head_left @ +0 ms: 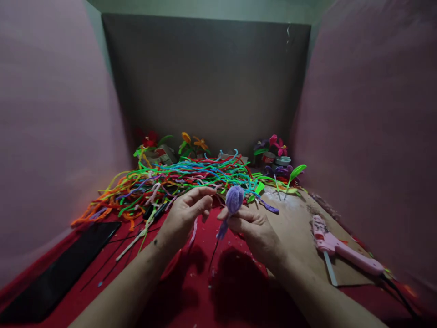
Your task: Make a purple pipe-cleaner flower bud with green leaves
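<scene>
My right hand (256,230) pinches a purple fuzzy pipe-cleaner flower bud (234,199) between thumb and fingers. The bud stands upright, rounded at the top, and a purple tail and a thin dark stem reach down below the fingers. Just left of it, my left hand (191,207) has its fingers loosely bent, with index and thumb apart and nothing visible between them. A pale pink strand (193,232) shows below the left palm; whether it touches the hand I cannot tell. Behind both hands spreads a heap of colourful pipe cleaners (191,173).
A pink glue gun (348,255) lies on a cardboard sheet (290,223) at right, its cord trailing off. A black flat slab (58,273) and thin wires lie at left on the red cloth (184,300). Finished fuzzy flowers (280,146) and a green leaf (297,171) stand behind.
</scene>
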